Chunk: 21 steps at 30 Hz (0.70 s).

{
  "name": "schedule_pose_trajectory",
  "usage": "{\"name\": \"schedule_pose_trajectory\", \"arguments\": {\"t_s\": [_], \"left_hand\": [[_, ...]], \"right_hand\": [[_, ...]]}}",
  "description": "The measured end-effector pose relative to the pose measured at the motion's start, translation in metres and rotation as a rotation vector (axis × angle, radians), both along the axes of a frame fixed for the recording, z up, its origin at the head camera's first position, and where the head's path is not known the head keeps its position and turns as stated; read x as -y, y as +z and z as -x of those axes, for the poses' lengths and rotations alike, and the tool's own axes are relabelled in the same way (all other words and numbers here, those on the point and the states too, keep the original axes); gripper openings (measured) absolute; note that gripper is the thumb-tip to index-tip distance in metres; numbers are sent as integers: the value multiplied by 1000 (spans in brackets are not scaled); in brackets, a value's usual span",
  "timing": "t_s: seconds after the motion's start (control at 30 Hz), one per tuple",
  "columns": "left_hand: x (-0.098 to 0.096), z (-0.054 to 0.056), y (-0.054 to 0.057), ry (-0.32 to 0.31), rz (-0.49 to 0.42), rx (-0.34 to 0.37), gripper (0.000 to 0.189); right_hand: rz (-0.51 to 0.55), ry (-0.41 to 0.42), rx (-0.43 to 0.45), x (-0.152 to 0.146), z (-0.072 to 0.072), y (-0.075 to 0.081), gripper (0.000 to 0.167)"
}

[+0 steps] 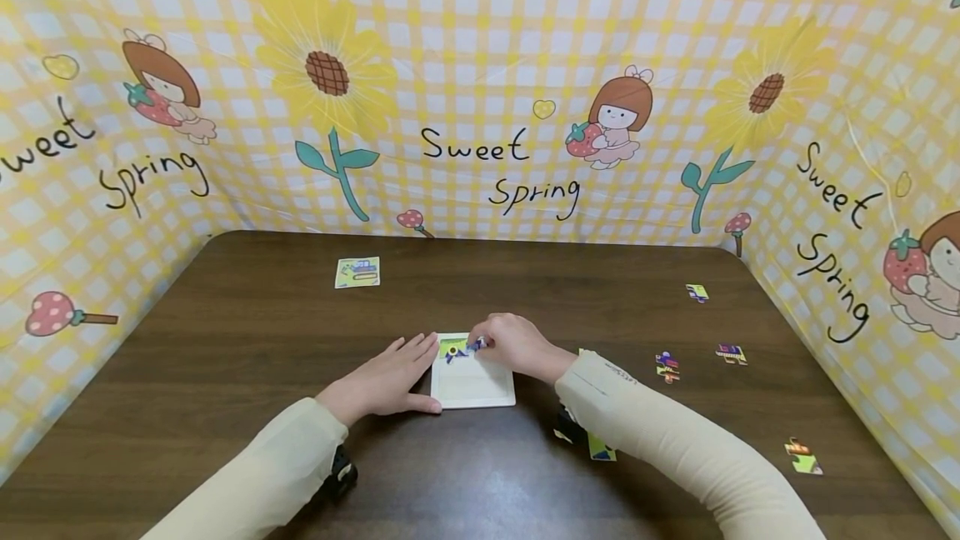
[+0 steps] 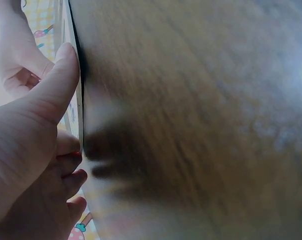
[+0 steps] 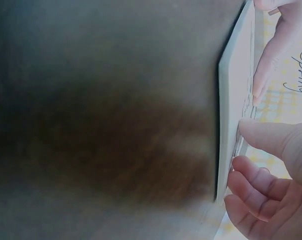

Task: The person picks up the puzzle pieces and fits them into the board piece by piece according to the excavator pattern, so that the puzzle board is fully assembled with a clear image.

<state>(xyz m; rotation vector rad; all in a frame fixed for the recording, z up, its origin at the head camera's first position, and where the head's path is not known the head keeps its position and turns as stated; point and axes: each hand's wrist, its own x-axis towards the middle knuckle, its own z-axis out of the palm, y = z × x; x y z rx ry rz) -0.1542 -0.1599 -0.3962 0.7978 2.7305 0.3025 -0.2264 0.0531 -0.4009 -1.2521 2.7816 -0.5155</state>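
Note:
A small white puzzle tray [image 1: 474, 388] lies on the brown table. In its upper left corner sits a green and blue jigsaw piece [image 1: 452, 350]. My left hand [image 1: 390, 380] rests along the tray's left side, fingers extended and thumb at the lower left corner. At the tray's upper edge, my right hand [image 1: 517, 346] pinches a jigsaw piece [image 1: 478, 344] beside the first one; the fingers cover much of it. The right wrist view has the right hand's thumb and curled fingers [image 3: 256, 187] low at the tray edge, with the held piece barely visible.
A square picture card [image 1: 357, 272] with a digger lies back left. Loose jigsaw pieces are spread to the right: one far back [image 1: 697, 293], others mid-right [image 1: 667, 367] [image 1: 731, 353] and one near the right edge [image 1: 804, 457]. Another piece [image 1: 602, 447] is partly under the right forearm.

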Motion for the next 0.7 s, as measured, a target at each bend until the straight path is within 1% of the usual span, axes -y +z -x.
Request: {"name": "schedule_pose_trajectory", "arguments": {"t_s": [0.13,0.23,0.3,0.37,0.43,0.5,0.63,0.7], "left_hand": [[0,0,1,3,3,3,87],[0,1,1,6,9,2,87],[-1,1,1,7,12,2,87],[-1,1,1,8,15,4,87],[-1,0,1,7,16,6,87],[-2,0,2,8,15,7,87],[-3,0,2,9,19,4,87],[-3,0,3,8,20,0,87]], "right_hand": [[2,-5,10,0,0,0,12],[15,8,26,-2,1,2,13],[30,12,41,-4,3,4,15],[52,-4,53,-10,7,8,17],[82,-48,67,-19,13,13,19],[115,-113,74,-30,21,19,21],[178,-226,76,-63,39,29,26],[194,-269,63,-82,48,32,28]]}}
